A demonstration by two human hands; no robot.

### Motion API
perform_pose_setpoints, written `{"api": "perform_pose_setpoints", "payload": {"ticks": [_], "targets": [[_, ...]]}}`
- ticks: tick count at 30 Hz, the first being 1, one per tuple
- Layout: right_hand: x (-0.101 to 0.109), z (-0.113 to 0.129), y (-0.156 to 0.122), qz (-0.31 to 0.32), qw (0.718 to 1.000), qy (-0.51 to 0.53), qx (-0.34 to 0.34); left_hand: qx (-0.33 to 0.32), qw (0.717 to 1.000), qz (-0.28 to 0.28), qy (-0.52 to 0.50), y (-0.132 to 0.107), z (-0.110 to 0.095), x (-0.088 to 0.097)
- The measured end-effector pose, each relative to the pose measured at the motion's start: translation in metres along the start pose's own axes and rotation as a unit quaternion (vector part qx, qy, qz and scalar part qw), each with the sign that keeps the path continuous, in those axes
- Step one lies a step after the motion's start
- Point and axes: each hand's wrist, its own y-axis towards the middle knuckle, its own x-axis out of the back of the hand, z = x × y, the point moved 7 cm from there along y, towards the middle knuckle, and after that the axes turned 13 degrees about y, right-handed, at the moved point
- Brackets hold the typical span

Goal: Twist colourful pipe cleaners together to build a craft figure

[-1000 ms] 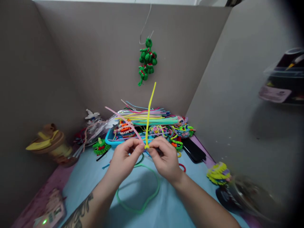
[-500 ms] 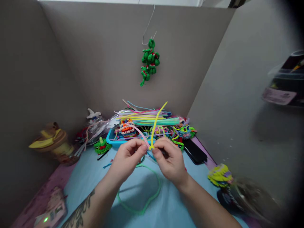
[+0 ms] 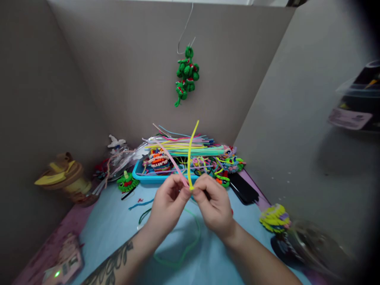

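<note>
My left hand point(image 3: 168, 204) is closed in a pinch on a pink pipe cleaner point(image 3: 174, 163), whose free end slants up to the left. Against it, my right hand point(image 3: 216, 206) pinches a yellow pipe cleaner point(image 3: 189, 154) that stands nearly upright. Both strands meet at a small yellow twist between the thumbs; how they are joined is partly hidden by the fingers. Below the hands, a mint-green cord point(image 3: 194, 243) lies in a loop on the blue cloth point(image 3: 225, 261), partly covered by my left arm. A blue strand point(image 3: 141, 204) rests left of my left hand.
A blue tray point(image 3: 148, 180) behind the hands holds many coloured pipe cleaners point(image 3: 204, 151). A black phone point(image 3: 244, 190) lies right of it. Green figures point(image 3: 188, 71) hang from a wire. A pot point(image 3: 65, 178) stands left; a yellow fuzzy piece point(image 3: 274, 218) sits right.
My left hand has shifted right and the two hands are closer together. The yellow pipe cleaner's tip has swung left, and more of the pink one shows above the fingers.
</note>
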Motion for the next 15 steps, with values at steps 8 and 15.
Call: {"api": "perform_pose_setpoints", "payload": {"ticks": [8,15], "targets": [[0.001,-0.006,0.002,-0.014,1.0,-0.002,-0.025,0.013,1.0,0.011,-0.005,0.004,0.008,0.006],[0.001,-0.008,0.004,0.012,0.999,-0.031,-0.027,-0.019,0.99,-0.001,0.139,0.005,-0.007,0.014]]}}
